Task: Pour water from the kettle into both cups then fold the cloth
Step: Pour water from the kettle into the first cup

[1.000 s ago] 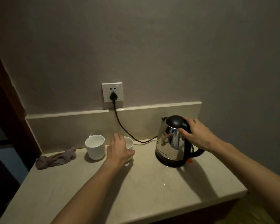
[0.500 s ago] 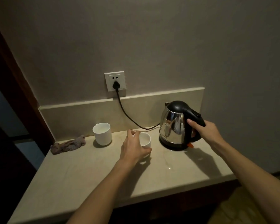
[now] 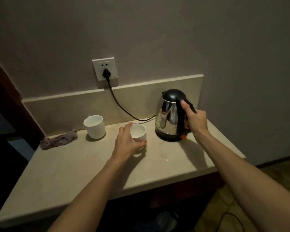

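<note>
Gripping the black handle, our right hand point(image 3: 195, 120) wrapped its fingers around the upright steel kettle point(image 3: 171, 117) on its base, spout facing left toward the cups. Our left hand point(image 3: 126, 144) curled its fingers around the near white ceramic cup point(image 3: 139, 133) on the surface point(image 3: 74, 168), steadying it for pouring.

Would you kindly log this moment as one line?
right hand: grips steel kettle handle | left hand: holds near white cup | pour: not started

upright steel kettle point(image 3: 170, 118), seemingly empty cups point(image 3: 138, 132), crumpled cloth point(image 3: 59, 139)
</note>
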A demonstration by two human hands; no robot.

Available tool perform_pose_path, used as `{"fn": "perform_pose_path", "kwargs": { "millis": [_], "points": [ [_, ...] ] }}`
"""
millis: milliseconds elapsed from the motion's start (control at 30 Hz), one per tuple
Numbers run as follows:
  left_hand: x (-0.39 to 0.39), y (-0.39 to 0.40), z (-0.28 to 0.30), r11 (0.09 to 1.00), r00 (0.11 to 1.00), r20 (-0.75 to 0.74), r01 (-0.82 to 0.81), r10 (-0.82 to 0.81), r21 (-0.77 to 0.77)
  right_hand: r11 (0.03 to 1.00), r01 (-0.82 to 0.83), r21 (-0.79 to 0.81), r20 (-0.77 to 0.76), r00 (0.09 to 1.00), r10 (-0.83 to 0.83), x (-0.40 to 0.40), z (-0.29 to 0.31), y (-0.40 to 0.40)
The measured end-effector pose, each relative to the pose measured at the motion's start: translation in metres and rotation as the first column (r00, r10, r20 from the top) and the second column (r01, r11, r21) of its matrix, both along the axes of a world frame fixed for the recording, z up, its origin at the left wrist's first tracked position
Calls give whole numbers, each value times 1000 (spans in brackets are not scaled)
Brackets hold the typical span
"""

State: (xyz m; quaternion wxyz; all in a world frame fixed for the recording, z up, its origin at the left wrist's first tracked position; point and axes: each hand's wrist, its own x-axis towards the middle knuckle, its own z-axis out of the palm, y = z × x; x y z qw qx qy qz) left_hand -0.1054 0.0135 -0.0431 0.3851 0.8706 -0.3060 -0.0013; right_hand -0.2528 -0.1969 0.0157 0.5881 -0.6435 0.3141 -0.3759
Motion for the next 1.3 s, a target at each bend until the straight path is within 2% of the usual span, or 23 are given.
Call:
{"fn": "perform_pose_path", "kwargs": {
  "millis": [167,367,500,667,800,1000,1133,1300],
  "points": [
    [1,-1,-4,1000,999,41,5,-6,5,999,16,44,-12,1000,-15,-1,5,-1],
    [1,-1,-1,999,999,44,26,-27,25,983,140,121,12,990,-142,0,9,0],
    [3,0,-3,999,998,53,38,-39,25,979,148,141,44,987,-155,0,16,-5],
    [13,6,-10,994,989,106,104,-107,34,997,25,68,40,999,-28,-6,32,-8],
    [20,10,-11,983,978,97,183,-185,33,992,-129,-9,-28,991,129,-20,46,-14],
    [25,13,-12,962,959,80,273,-272,-7,907,-414,-72,-221,894,390,-28,71,-8],
    [31,15,-12,949,948,60,315,-314,-17,856,-509,-92,-364,817,447,-27,81,-3],
    [38,19,-14,929,928,48,370,-369,-16,847,-526,-74,-463,771,437,-23,93,0]
  ]
}}
